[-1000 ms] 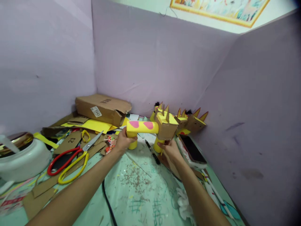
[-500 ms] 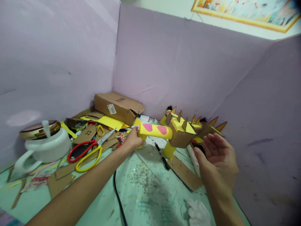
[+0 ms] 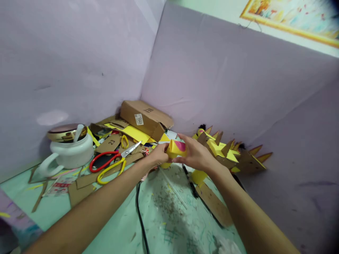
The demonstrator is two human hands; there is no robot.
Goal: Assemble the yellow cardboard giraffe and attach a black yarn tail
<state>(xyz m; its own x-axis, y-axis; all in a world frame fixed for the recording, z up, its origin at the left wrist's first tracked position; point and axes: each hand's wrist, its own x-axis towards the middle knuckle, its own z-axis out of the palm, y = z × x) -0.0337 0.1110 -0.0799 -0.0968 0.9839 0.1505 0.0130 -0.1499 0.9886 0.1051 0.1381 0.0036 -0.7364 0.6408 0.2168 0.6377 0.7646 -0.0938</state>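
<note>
A yellow paper tube with pink heart shapes (image 3: 176, 148) lies across the middle, part of a figure made of cardboard and yellow paper. My left hand (image 3: 159, 154) is closed on the tube's left end. Around its other side my right hand (image 3: 197, 152) has come in, fingers over the top and thumb below, gripping it. Behind the right hand shows the figure's spiked cardboard part (image 3: 221, 151), partly covered. Under the right wrist a yellow tube leg (image 3: 198, 177) stands beside a black pen (image 3: 189, 180).
Left of the hands lie scissors with red and yellow handles (image 3: 111, 165) on cardboard scraps. A white mug with a gold lid (image 3: 71, 151) stands far left. A cardboard box (image 3: 147, 118) sits in the back corner. A black cable (image 3: 141, 218) and crumpled tissue (image 3: 227, 246) lie in front.
My right hand has moved left from beside the figure, where it was open, onto the tube. The left hand keeps its hold. The camera view has tilted and shifted.
</note>
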